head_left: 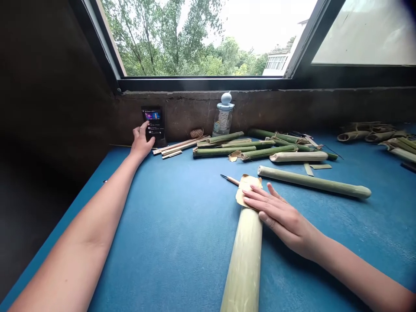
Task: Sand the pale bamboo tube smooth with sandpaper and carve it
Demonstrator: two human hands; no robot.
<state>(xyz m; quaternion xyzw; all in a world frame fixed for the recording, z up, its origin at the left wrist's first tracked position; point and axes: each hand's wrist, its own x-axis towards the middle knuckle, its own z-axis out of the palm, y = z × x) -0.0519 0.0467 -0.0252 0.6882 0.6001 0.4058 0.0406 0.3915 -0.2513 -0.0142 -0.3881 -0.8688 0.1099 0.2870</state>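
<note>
At the back left, my left hand reaches to a phone with a lit screen that leans against the wall. Its fingers are apart, with the index finger at the screen. My right hand lies with outstretched fingers on a tan sheet, which looks like sandpaper, at the far end of a thick pale bamboo tube. This tube runs toward the bottom edge of the view. A dark-tipped tool with a light handle pokes out from behind the sheet.
Behind the right hand a long bamboo tube lies on the blue table. Several green bamboo pieces, thin strips, a twine ball and a lidded jar line the wall. More bamboo sits far right.
</note>
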